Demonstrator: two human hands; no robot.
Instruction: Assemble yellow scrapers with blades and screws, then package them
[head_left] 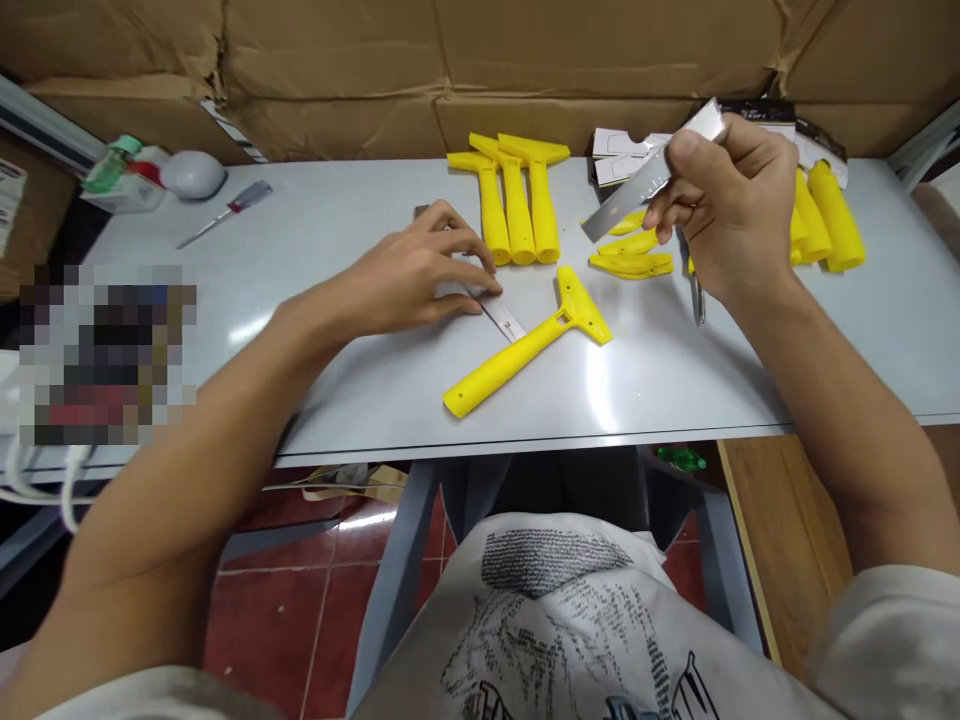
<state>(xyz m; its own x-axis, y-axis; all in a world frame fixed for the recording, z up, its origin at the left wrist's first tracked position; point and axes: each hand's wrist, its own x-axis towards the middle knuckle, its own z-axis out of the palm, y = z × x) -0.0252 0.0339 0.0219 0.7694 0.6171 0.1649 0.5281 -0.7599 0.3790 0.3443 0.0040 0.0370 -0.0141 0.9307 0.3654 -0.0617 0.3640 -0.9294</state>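
Note:
My right hand (739,190) is raised above the table, its thumb and fingers closed on a shiny flat metal strip (626,200) that tilts down to the left. Whether this is one strip or a stack, I cannot tell. Over a second metal strip (501,316) on the tabletop is my left hand (442,262), thumb and fingertips at its two edges. That strip's near end shows a slot and reaches a yellow scraper handle (517,352), which lies diagonally with its T-shaped head to the right.
Three yellow scraper handles (512,200) lie side by side behind. Yellow flat pieces (631,264), a metal tool (697,295) and more yellow handles (836,220) are at right. A screwdriver (226,214), a grey mouse (193,174) and cardboard (337,60) border the white table (360,410).

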